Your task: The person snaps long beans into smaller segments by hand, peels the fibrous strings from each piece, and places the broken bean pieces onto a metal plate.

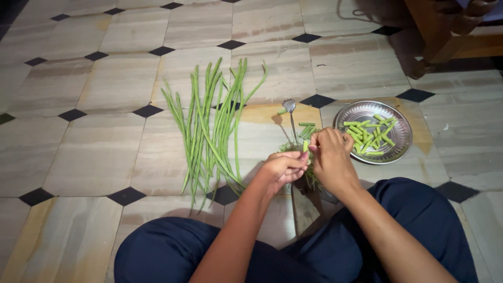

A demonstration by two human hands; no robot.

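Both the left hand (pixel 285 166) and right hand (pixel 329 152) are closed on a short green bean piece (pixel 305 145) above the tiled floor (pixel 94 152); sound practice is pinching close together, snapping cleanly, beside the round steel plate (pixel 401 131).

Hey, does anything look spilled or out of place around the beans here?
A few cut bean pieces lie on the floor tiles left of the steel plate rather than in it. Otherwise nothing stands out.
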